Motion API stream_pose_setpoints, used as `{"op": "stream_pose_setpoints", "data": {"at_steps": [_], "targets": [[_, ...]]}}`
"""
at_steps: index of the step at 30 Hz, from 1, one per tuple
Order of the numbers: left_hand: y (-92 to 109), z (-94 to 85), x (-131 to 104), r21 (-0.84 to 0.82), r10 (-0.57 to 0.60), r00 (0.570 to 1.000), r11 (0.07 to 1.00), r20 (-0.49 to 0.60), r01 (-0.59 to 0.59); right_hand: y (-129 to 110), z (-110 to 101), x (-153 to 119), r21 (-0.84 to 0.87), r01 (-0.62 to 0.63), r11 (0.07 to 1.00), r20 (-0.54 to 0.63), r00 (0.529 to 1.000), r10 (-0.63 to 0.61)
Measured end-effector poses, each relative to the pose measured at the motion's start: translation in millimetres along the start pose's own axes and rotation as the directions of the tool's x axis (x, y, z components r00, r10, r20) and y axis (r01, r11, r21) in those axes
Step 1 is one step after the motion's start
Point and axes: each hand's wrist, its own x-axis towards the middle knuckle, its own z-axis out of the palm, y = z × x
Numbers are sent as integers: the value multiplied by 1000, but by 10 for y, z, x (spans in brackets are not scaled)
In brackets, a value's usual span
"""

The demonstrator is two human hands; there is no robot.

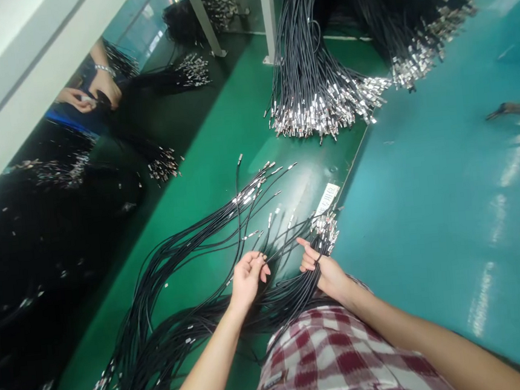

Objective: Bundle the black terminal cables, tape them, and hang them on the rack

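My right hand is wrapped round a bundle of black cables near its metal-tipped ends, with the index finger stretched out. To its left, my left hand pinches thin black cables between thumb and fingers. More black cables curve across the green surface to the left, some with silver tips pointing up and right. Other cables run beneath my left forearm to the right hand's bundle. A white label lies just beyond the bundle tips.
Large hanging cable bundles are at the top. A white metal beam crosses the upper left. Beyond it, another person's hands hold dark cables. White legs stand at the back; a blue-green floor lies right.
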Motion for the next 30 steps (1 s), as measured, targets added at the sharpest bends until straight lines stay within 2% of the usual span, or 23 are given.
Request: {"op": "stream_pose_setpoints", "data": {"at_steps": [2,3,5,8,10,11,12,14,15,16,18,20,22,24,27,30], "targets": [[27,-89,81,70,94,984,994,-151,-84,0,-4,2,-1,8,1000,-3,1000,-8],[62,-169,151,138,166,956,981,-242,-135,0,-7,3,-5,12,1000,-5,1000,-12],[177,-383,328,302,304,869,934,-390,-191,-1,-12,5,-21,15,1000,-4,1000,-15],[402,-641,583,559,443,768,818,-463,-135,2,-27,3,-35,15,999,3,1000,-15],[488,-591,675,749,538,749,657,-386,-86,12,-43,1,-26,13,1000,1,1000,-13],[486,-476,692,827,567,772,553,-287,-99,20,-52,1,-16,15,1000,-7,1000,-15],[448,-311,691,877,562,813,456,-155,-148,29,-63,2,-6,16,1000,-20,1000,-16],[285,93,654,878,425,893,358,150,-318,48,-84,6,11,24,1000,-52,998,-23],[180,283,622,855,345,904,359,252,-375,55,-93,7,15,30,999,-66,997,-29],[76,436,583,838,291,915,391,280,-381,58,-101,7,16,37,999,-77,996,-35],[-87,579,477,787,232,937,510,261,-346,55,-105,0,17,53,998,-89,995,-51],[-160,517,320,702,191,940,626,283,-339,39,-91,-20,27,69,997,-82,994,-66],[-161,354,104,633,153,911,675,382,-379,18,-59,-48,20,72,997,-56,996,-71],[-127,207,-147,626,136,884,659,447,-417,0,-25,-74,-36,63,997,-32,997,-64],[-62,104,-472,677,139,887,598,439,-429,-14,-12,-91,-151,45,988,-60,997,-55],[-3,67,-575,686,130,877,574,462,-446,-23,-56,-79,-200,10,980,-121,992,-35]]}}
